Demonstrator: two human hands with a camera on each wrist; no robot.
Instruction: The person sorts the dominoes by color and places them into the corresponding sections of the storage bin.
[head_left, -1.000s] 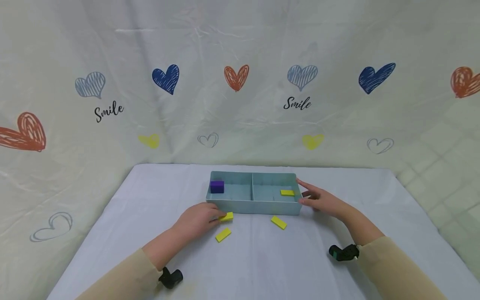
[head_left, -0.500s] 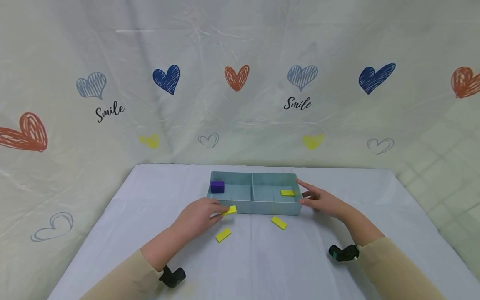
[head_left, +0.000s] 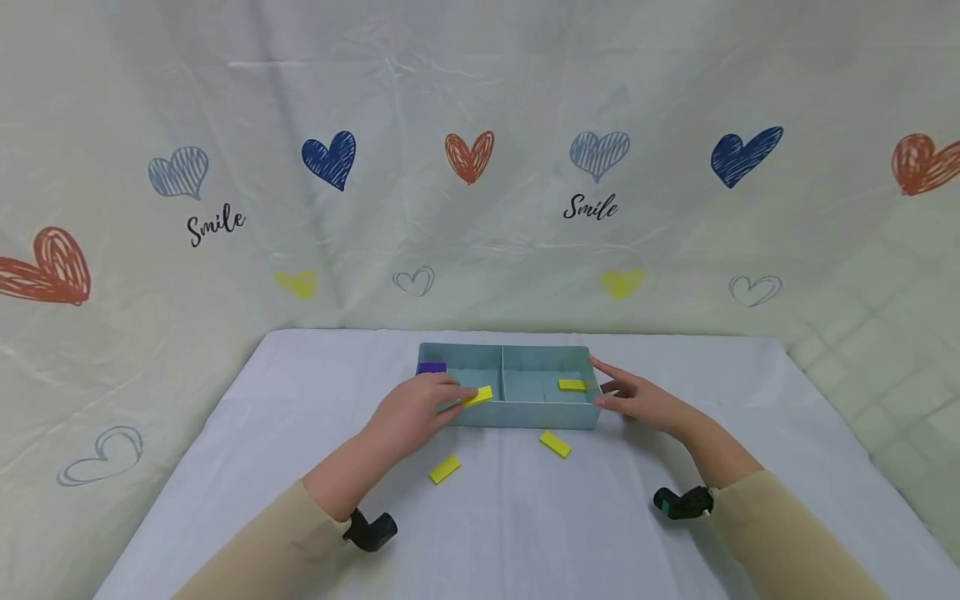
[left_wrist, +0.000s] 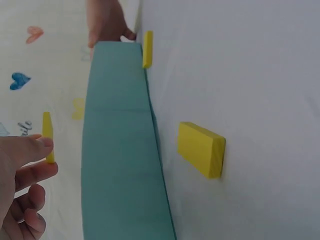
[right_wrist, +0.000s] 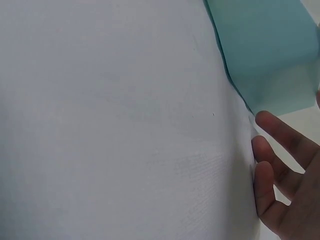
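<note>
My left hand (head_left: 416, 414) pinches a yellow block (head_left: 478, 396) between thumb and fingertips, above the front wall of a blue-green box (head_left: 525, 414) with two compartments. In the left wrist view this block (left_wrist: 47, 135) stands on edge in the fingertips, apart from the box wall (left_wrist: 117, 150). My right hand (head_left: 645, 402) rests against the box's right end, its fingers spread, one reaching the back corner and another the front. A purple block (head_left: 432, 367) lies in the left compartment, partly hidden by my left hand. Another yellow block (head_left: 572, 385) lies in the right compartment.
Two loose yellow blocks lie on the white cloth in front of the box: a left block (head_left: 445, 469) and a right block (head_left: 555, 444). A curtain (head_left: 525, 250) printed with hearts hangs behind the table (head_left: 517, 517).
My left hand has lifted the yellow block from the cloth by the box's front and carried it up and right, over the front wall. The right hand stays at the box's end.
</note>
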